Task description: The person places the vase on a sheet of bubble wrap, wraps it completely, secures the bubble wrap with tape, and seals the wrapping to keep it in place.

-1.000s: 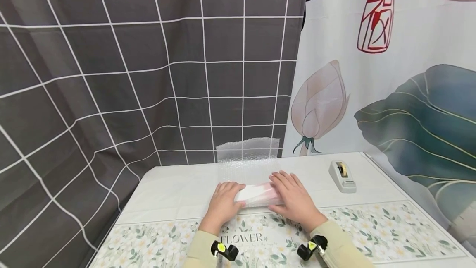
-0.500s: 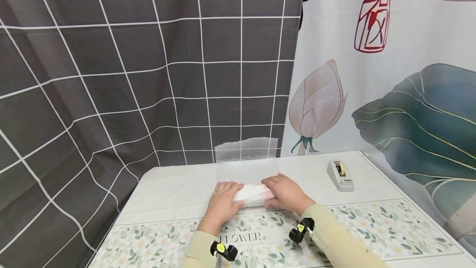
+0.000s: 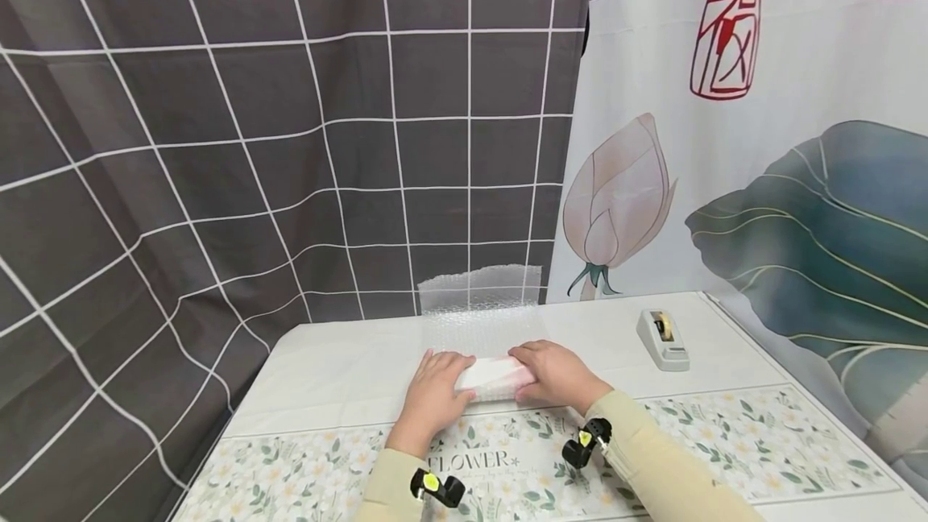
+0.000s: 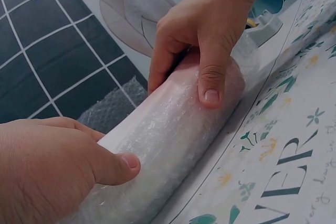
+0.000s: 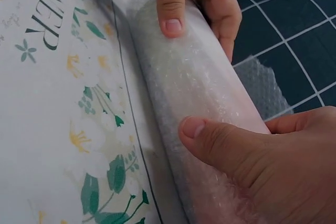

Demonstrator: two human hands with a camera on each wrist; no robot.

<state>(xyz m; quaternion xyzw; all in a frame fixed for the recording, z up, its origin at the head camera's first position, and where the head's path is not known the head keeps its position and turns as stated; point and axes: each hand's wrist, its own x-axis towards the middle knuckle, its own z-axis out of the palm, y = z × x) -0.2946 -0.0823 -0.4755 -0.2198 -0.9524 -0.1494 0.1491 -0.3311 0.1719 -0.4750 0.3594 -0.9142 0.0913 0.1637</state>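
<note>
A white and pink object, long and rounded, lies crosswise on the table with a layer of bubble wrap round its near side. My left hand grips its left part, thumb on the near side and fingers over the far side. On the right part my right hand holds it the same way; in the right wrist view that thumb presses on the bubble wrap. Beyond the object the loose bubble wrap sheet stretches to the table's back edge. What the wrap covers cannot be told exactly.
A grey tape dispenser with yellowish tape stands at the back right of the table. A flower-printed mat runs along the near side. Behind the table hang a dark grid curtain and a white printed curtain.
My right hand has shifted left along the wrapped object, and its spread fingers have closed round it. The left hand has stayed nearly in place.
</note>
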